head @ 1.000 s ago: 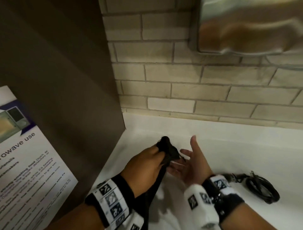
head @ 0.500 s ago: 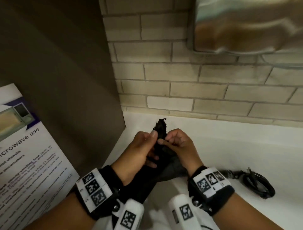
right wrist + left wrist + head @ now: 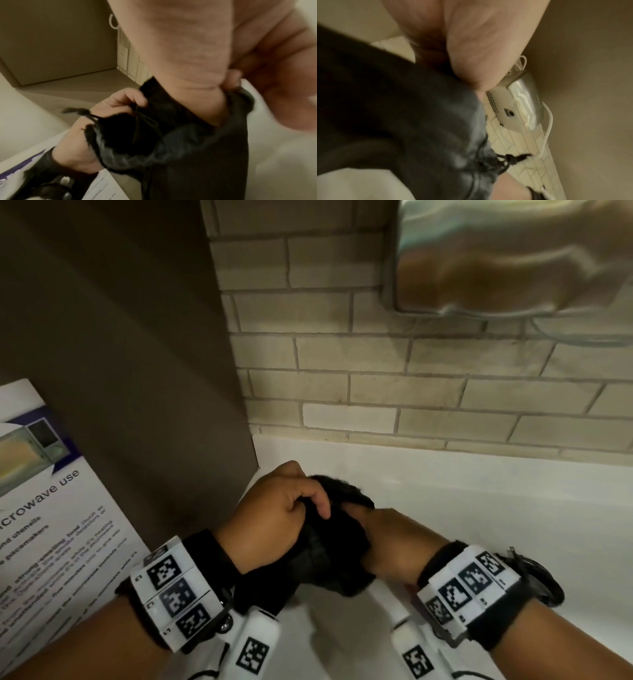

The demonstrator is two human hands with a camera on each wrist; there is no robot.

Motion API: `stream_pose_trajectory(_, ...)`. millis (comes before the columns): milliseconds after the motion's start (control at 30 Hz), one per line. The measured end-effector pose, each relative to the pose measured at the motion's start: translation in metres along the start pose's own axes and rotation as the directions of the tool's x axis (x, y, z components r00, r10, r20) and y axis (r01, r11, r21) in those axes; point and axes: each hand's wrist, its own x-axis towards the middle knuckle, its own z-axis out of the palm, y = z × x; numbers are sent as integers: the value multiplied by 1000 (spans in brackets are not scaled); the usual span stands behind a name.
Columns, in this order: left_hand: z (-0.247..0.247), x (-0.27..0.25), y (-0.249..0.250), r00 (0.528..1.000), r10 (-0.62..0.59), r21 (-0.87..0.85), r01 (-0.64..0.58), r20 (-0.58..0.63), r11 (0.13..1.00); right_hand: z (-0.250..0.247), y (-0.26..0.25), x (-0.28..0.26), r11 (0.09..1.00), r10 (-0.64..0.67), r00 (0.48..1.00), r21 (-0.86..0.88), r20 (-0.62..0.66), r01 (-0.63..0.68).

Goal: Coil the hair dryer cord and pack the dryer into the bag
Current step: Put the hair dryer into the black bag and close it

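A black drawstring bag is held up over the white counter by both hands. My left hand grips the left side of its gathered rim. My right hand pinches the right side, and in the right wrist view the right thumb sits inside the bag's mouth while the left hand's fingers hold the cord channel. The knotted drawstring end sticks out sideways. The coiled black dryer cord lies on the counter behind my right wrist, mostly hidden. The dryer body is not visible.
A shiny metal wall unit hangs above the counter on the pale brick wall. A brown panel closes off the left side. A printed microwave notice leans at the lower left.
My right hand, open beside the bag a second ago, has closed on its rim. Both hands have dropped lower and are pulling the bag's mouth apart.
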Motion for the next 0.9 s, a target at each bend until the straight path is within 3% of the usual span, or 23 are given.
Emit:
stream_pose_trajectory(67, 3, -4, -1, 999, -9, 198, 0, 48, 980, -5, 2, 0, 983, 72, 996, -174, 54, -62)
stream_pose_trajectory(133, 6, -2, -7, 995, -101, 393, 87, 14, 915, -8, -5, -9, 968, 84, 995, -231, -54, -94)
stream_pose_trajectory(200, 4, 13, -15, 963, -262, 415, 264, -62, 870, -2, -22, -21, 965, 40, 991, -252, -128, -71)
stream_pose_trajectory(267, 2, 32, -16, 916, -392, 346, 398, -91, 850, 17, -51, -31, 957, -2, 993, -288, -120, -33)
stream_pose_trajectory(367, 4, 46, -10, 879, -466, 396, 466, -104, 791, 37, -64, -24, 983, 2, 998, -184, -67, -14)
stream_pose_trajectory(433, -4, 38, -7, 902, -431, 482, 389, -27, 785, 23, -38, -6, 994, 112, 990, 29, -90, -110)
stream_pose_trajectory(500, -12, 22, -12, 918, -346, 520, 202, 195, 830, -1, -4, 0, 921, 224, 972, 342, -74, -186)
stream_pose_trajectory(533, -14, 14, -13, 896, -310, 503, 117, 318, 856, -11, 9, 0, 858, 255, 966, 468, -29, -212)
stream_pose_trajectory(600, -13, 3, -13, 851, -239, 414, 28, 468, 910, -21, 20, 0, 820, 225, 970, 520, 92, -240)
stream_pose_trajectory(700, -9, 5, -13, 873, -170, 243, 62, 457, 968, -21, 28, -2, 843, 133, 989, 517, 63, -146)
stream_pose_trajectory(733, -9, 7, -16, 878, -176, 202, 93, 446, 975, -22, 32, -7, 814, 79, 996, 574, 49, -93)
stream_pose_trajectory(800, -11, 11, -22, 883, -188, 148, 137, 430, 979, -32, 51, -26, 629, 23, 1000, 777, 6, -20)
stream_pose_trajectory(833, -10, 11, -24, 885, -184, 137, 137, 428, 981, -39, 66, -37, 541, 67, 997, 841, -45, 2)
stream_pose_trajectory(900, -6, 10, -28, 884, -178, 135, 132, 431, 982, -55, 106, -59, 597, 208, 971, 802, -115, -33)
